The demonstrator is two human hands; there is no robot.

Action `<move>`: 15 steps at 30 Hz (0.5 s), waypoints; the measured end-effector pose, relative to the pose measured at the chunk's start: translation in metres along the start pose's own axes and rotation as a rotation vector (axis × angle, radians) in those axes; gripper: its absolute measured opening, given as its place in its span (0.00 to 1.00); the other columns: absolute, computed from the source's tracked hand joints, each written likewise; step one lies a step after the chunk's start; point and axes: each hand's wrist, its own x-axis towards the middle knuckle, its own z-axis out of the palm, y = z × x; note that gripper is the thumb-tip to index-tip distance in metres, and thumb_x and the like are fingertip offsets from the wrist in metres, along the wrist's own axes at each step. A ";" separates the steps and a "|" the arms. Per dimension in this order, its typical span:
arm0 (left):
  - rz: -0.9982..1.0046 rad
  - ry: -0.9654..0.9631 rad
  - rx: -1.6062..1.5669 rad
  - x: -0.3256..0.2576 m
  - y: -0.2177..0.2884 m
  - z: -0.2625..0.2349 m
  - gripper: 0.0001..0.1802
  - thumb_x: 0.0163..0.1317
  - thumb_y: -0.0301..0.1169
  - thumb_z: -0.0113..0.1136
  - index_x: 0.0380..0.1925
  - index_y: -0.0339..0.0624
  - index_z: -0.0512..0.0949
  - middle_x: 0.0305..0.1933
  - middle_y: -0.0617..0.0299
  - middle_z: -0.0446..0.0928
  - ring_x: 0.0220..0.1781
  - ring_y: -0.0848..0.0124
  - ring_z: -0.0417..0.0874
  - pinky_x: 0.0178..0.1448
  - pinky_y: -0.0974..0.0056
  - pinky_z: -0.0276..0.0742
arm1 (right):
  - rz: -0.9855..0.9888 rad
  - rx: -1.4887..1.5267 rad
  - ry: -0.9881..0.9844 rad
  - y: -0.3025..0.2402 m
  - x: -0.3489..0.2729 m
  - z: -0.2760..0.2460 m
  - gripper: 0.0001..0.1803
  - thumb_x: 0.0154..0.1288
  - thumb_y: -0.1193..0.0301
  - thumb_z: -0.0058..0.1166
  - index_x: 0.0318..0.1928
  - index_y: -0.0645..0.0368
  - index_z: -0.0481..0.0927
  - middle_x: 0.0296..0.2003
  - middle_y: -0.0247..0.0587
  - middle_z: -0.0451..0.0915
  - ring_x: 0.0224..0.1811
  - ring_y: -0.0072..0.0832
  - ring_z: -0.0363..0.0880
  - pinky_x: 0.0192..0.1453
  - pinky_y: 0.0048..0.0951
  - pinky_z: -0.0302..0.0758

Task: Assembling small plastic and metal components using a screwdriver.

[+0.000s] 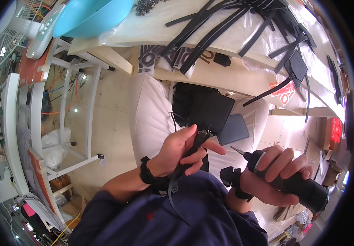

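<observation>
My left hand is closed round a black leather strap, whose tail hangs down over my dark shirt. Small metal fittings show at the strap's upper end, beside my fingertips. Just beyond them lies a black leather panel over my lap; whether it is joined to the strap I cannot tell. My right hand grips a black power screwdriver, its thin bit pointing left toward my left hand, apart from the fittings. A dark grey-blue flat piece rests on my right thigh.
Ahead stands a plastic-covered table with a heap of black straps, some hanging over its edge. A blue basin and small dark metal parts sit on it. To the left are a white frame and a fan.
</observation>
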 end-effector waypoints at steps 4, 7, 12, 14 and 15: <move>-0.038 -0.047 -0.137 0.000 0.000 -0.004 0.37 0.73 0.51 0.32 0.44 0.19 0.74 0.17 0.55 0.72 0.07 0.74 0.59 0.12 0.69 0.66 | 0.008 -0.024 0.011 0.001 -0.004 -0.001 0.28 0.65 0.52 0.57 0.52 0.57 0.62 0.31 0.37 0.68 0.18 0.24 0.70 0.17 0.25 0.73; 0.112 0.213 0.029 0.002 0.004 0.014 0.27 0.73 0.42 0.39 0.42 0.23 0.74 0.32 0.44 0.80 0.09 0.76 0.62 0.13 0.70 0.68 | -0.005 -0.037 -0.001 0.004 -0.004 0.000 0.28 0.65 0.53 0.58 0.52 0.57 0.61 0.31 0.38 0.68 0.18 0.25 0.71 0.17 0.26 0.74; 0.173 0.106 0.359 0.007 0.008 0.008 0.15 0.71 0.30 0.43 0.51 0.29 0.67 0.47 0.38 0.78 0.12 0.80 0.63 0.17 0.70 0.73 | -0.027 -0.012 0.033 0.006 -0.005 -0.006 0.27 0.65 0.53 0.58 0.51 0.57 0.61 0.31 0.39 0.69 0.18 0.26 0.72 0.17 0.27 0.75; 0.134 0.079 0.433 0.009 0.010 0.009 0.19 0.70 0.27 0.43 0.58 0.30 0.62 0.48 0.41 0.79 0.13 0.82 0.63 0.20 0.70 0.76 | -0.036 -0.009 0.032 0.008 -0.005 -0.010 0.27 0.65 0.53 0.58 0.51 0.57 0.60 0.31 0.39 0.69 0.17 0.26 0.72 0.17 0.27 0.75; 0.148 0.099 0.412 0.010 0.010 0.011 0.24 0.69 0.26 0.45 0.63 0.33 0.57 0.47 0.42 0.79 0.13 0.82 0.64 0.21 0.71 0.76 | -0.038 -0.010 0.037 0.008 -0.004 -0.011 0.27 0.65 0.53 0.58 0.51 0.57 0.60 0.31 0.39 0.69 0.17 0.26 0.72 0.17 0.27 0.75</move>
